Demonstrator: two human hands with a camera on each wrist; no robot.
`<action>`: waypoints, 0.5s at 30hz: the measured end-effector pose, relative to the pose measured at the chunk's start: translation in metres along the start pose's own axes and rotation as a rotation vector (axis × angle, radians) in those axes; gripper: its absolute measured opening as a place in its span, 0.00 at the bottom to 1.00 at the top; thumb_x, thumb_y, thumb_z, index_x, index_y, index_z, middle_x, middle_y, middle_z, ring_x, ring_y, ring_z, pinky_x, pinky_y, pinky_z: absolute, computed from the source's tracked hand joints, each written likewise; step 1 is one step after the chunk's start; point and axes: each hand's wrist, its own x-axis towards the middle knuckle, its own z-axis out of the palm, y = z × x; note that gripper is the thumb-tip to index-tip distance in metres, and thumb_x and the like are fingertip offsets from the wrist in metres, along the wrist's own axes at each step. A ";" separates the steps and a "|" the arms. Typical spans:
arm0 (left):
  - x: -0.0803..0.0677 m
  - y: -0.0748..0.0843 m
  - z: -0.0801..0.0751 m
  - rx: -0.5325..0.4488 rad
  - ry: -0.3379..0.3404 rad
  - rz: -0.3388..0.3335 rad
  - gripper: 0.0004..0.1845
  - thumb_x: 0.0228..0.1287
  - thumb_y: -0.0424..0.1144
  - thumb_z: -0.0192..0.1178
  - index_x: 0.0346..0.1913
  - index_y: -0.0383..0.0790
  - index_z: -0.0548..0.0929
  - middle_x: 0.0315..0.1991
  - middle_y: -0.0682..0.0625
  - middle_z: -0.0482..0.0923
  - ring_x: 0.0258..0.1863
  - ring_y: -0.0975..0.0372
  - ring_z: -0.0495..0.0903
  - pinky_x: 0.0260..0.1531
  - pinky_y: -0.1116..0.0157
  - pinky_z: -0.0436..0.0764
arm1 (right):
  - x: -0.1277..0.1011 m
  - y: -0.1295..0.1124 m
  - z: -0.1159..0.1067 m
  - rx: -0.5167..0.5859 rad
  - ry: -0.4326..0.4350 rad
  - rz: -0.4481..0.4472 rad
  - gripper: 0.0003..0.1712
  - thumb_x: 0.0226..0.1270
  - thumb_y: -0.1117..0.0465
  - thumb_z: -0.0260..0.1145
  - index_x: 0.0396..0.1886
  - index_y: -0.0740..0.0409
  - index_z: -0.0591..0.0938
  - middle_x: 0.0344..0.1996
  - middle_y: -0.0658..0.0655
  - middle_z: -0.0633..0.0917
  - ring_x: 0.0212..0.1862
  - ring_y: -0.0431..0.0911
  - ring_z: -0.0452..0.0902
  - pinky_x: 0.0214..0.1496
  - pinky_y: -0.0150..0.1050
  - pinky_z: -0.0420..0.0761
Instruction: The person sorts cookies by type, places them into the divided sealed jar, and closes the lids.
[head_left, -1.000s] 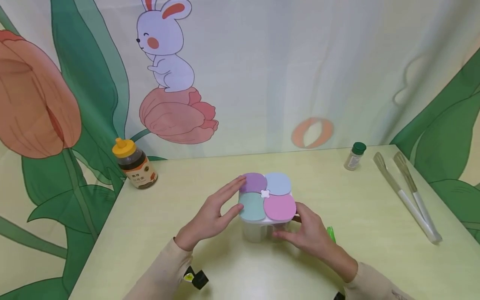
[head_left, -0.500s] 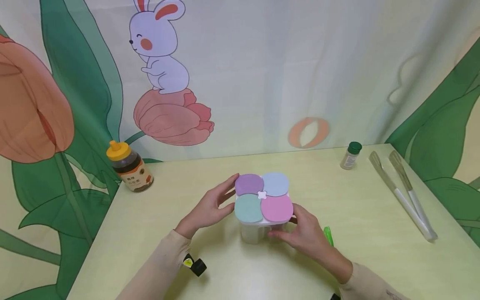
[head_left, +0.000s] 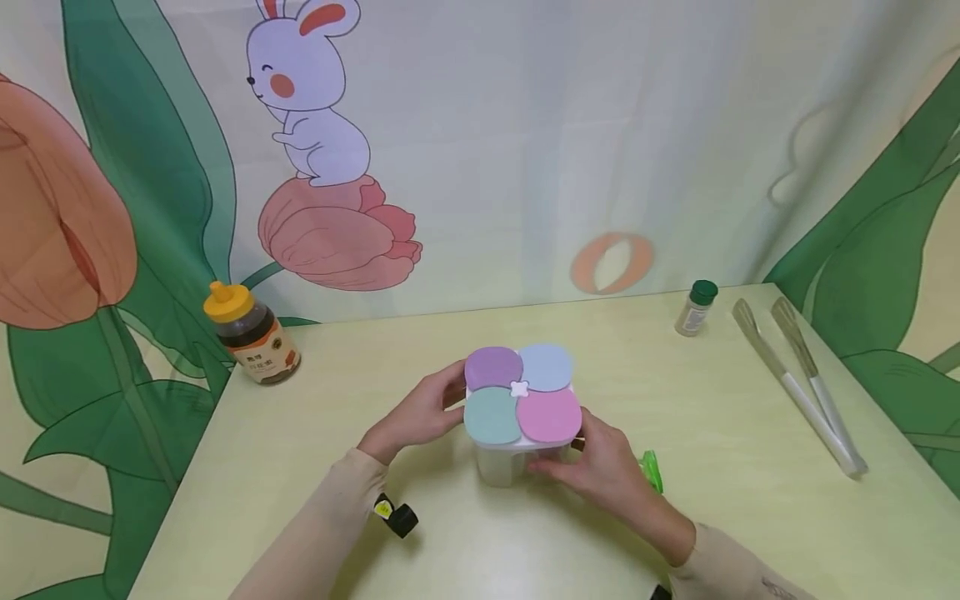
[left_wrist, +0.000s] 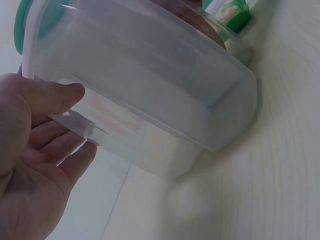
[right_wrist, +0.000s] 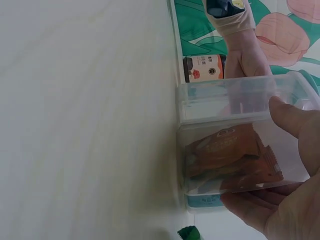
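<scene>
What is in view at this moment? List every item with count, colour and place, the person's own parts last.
container: 1, clear plastic, table centre, between both hands
lids: 4, purple, blue, teal, pink, on top of the container
snack packet: at least 1, orange-brown, inside the container
honey bottle: 1, dark with yellow cap, far left of table
spice jar: 1, green cap, far right of table
utensils: 2, long, clear-wrapped, right edge
green item: 1, behind the right hand, kind unclear
table: 1, pale yellow-green
backdrop: 1, rabbit and tulip print
left hand: holds the container's left side
right hand: holds the container's right side
</scene>
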 end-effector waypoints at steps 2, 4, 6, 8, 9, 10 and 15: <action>0.000 -0.001 -0.001 0.010 0.005 -0.003 0.31 0.64 0.28 0.61 0.70 0.38 0.65 0.65 0.44 0.72 0.67 0.51 0.70 0.66 0.57 0.70 | 0.001 -0.002 -0.001 -0.012 -0.005 0.004 0.44 0.41 0.45 0.82 0.59 0.52 0.75 0.49 0.52 0.85 0.51 0.47 0.83 0.46 0.38 0.86; 0.000 -0.002 -0.001 0.021 0.010 -0.005 0.29 0.65 0.29 0.61 0.68 0.38 0.67 0.64 0.43 0.74 0.66 0.51 0.72 0.66 0.57 0.71 | 0.001 -0.004 -0.002 -0.020 -0.010 -0.001 0.43 0.42 0.46 0.82 0.59 0.52 0.74 0.49 0.52 0.85 0.51 0.48 0.83 0.46 0.39 0.86; 0.000 -0.002 -0.002 0.028 0.016 -0.011 0.28 0.65 0.30 0.62 0.67 0.38 0.68 0.62 0.43 0.75 0.64 0.51 0.73 0.65 0.57 0.72 | 0.002 -0.004 -0.004 -0.031 -0.019 -0.008 0.42 0.43 0.47 0.82 0.58 0.52 0.75 0.49 0.52 0.85 0.51 0.49 0.83 0.46 0.39 0.86; 0.000 -0.001 -0.002 0.033 0.018 -0.025 0.28 0.65 0.30 0.62 0.67 0.38 0.69 0.61 0.43 0.76 0.64 0.52 0.74 0.64 0.58 0.73 | 0.002 -0.003 -0.005 -0.038 -0.026 -0.015 0.40 0.44 0.49 0.82 0.58 0.53 0.75 0.50 0.53 0.85 0.51 0.50 0.83 0.46 0.39 0.86; 0.000 -0.002 -0.003 0.039 0.018 -0.030 0.28 0.65 0.30 0.62 0.67 0.38 0.70 0.61 0.44 0.76 0.63 0.52 0.74 0.64 0.59 0.73 | 0.002 -0.003 -0.005 -0.041 -0.030 -0.016 0.40 0.45 0.50 0.81 0.58 0.53 0.75 0.50 0.53 0.85 0.51 0.50 0.83 0.46 0.39 0.86; 0.000 -0.002 -0.003 0.038 0.016 -0.032 0.27 0.64 0.30 0.62 0.66 0.38 0.70 0.61 0.44 0.76 0.63 0.52 0.75 0.63 0.59 0.74 | 0.002 -0.003 -0.006 -0.042 -0.034 -0.015 0.39 0.45 0.50 0.81 0.58 0.53 0.75 0.50 0.54 0.85 0.52 0.50 0.83 0.46 0.40 0.86; -0.001 -0.005 -0.005 0.034 0.010 -0.042 0.27 0.62 0.30 0.64 0.65 0.37 0.73 0.60 0.43 0.77 0.62 0.51 0.76 0.62 0.61 0.75 | 0.004 -0.002 -0.005 -0.035 -0.065 -0.005 0.39 0.48 0.52 0.80 0.59 0.56 0.74 0.52 0.56 0.84 0.53 0.53 0.82 0.48 0.43 0.86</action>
